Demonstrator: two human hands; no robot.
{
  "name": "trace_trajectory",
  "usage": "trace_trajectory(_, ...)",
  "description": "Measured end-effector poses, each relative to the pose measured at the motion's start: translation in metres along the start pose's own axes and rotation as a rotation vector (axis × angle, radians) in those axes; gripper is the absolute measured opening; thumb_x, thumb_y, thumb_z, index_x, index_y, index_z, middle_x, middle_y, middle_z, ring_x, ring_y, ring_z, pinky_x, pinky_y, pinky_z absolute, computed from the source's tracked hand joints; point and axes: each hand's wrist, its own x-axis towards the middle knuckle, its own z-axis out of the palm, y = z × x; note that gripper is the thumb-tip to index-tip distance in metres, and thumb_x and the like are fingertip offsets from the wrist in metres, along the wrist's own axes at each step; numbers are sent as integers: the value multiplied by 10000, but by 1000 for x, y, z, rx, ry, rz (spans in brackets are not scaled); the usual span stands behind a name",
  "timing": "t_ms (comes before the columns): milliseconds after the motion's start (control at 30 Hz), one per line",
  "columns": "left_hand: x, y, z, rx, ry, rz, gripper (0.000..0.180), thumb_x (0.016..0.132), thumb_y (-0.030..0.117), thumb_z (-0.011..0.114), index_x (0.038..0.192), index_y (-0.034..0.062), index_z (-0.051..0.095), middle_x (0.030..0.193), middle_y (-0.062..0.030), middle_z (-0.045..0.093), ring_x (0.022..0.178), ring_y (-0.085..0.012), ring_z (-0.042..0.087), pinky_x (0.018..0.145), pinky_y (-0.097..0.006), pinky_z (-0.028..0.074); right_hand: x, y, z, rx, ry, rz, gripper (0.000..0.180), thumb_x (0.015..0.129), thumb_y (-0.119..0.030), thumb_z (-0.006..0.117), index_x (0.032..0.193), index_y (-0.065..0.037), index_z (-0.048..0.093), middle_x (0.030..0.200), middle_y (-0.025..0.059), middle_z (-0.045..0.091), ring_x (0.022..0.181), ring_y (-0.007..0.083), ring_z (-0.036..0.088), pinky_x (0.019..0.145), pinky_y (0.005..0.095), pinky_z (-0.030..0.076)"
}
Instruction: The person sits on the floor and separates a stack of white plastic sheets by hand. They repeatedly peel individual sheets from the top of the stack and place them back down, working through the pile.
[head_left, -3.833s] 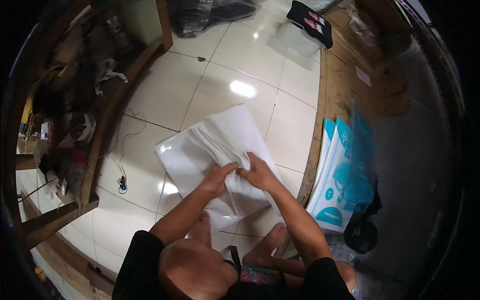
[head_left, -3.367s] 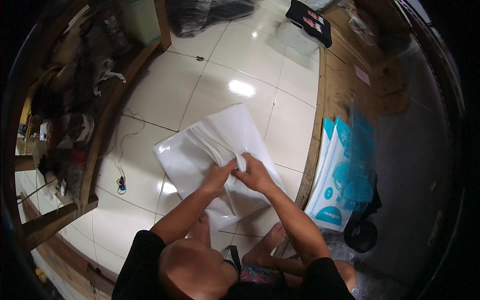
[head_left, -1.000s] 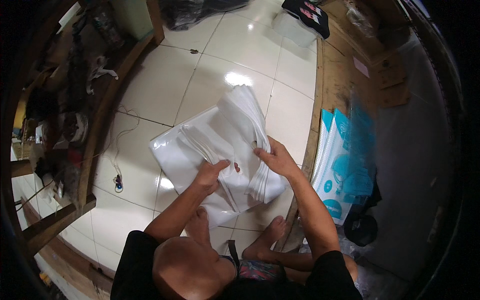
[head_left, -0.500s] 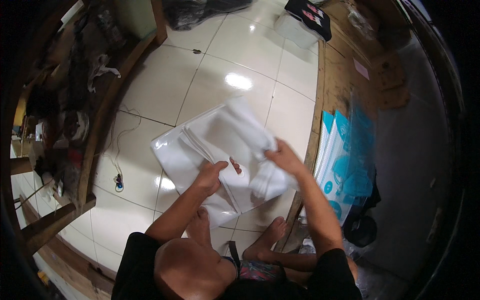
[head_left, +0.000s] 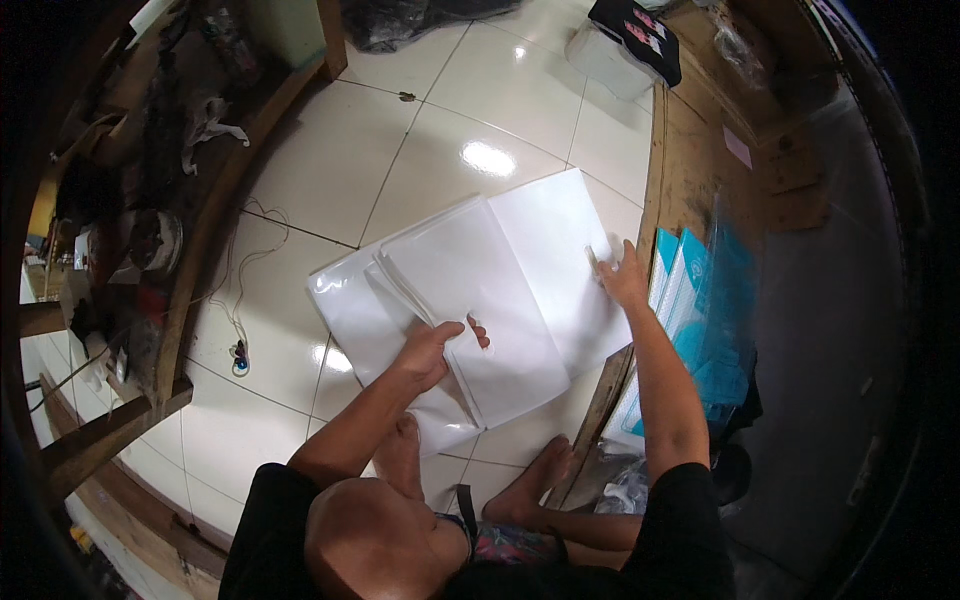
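- Two white sheet stacks at centre: the left stack seems to overlap the right stack, which reaches toward 2 o'clock.
- Left hand pinches the left stack, thumb on top, fingertips showing through an oval hole; hard tugging could tear that rim.
- Right hand, fingers spread, touches the right stack near its slot; grip can't be told. Loose hold might let sheets fan.
- Slick white plastic beneath may slide on glazed floor tiles, skewing edges.
- Sheets: smooth, thin, rectangular. Rough brown wooden ledge, 2 o'clock; teal-and-white packets, 3 o'clock.
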Motion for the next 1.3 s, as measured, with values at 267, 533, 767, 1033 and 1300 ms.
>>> trace_trajectory(267,3,-8,6,135,62,120,400,889,138,616,1189,-96,494,1119,-192,591,1009,-296,618,876,-409,522,-136,-133,10,550,-371,-465,431,844,-105,677,1230,10,524,991,124,609,793,184,598,692,309,502)
trace_trajectory(533,13,-11,-16,-150,-79,19,380,878,123,586,1201,-50,490,1101,-179,590,1013,-316,609,927,-443,499,-118,-123,13,753,-571,-236,400,859,-35,587,1249,27,518,1105,126,615,970,177,584,847,311,471)
trace_trajectory(767,6,-14,8,136,43,179,385,876,165,637,1176,-51,530,1073,-136,605,981,-253,611,857,-383,515,-127,-149,-35,623,-720,-150,769,825,-186,709,1442,-43,273,1120,165,606,1018,205,575,880,291,455)
trace_trajectory(1033,6,-11,3,27,-26,121,294,853,156,632,1079,-28,594,1005,-118,636,943,-217,624,833,-363,510,-121,-128,-2,901,-638,-186,492,887,-33,556,1364,-41,435,1099,92,586,844,142,577,787,260,479)
trace_trajectory(1300,17,-13,-5,93,-23,111,405,863,69,590,1217,-86,468,1126,-177,583,1037,-281,602,905,-407,516,-132,-148,-1,504,-324,-550,676,833,-174,681,1405,-19,357,1216,245,562,951,310,610,860,346,480)
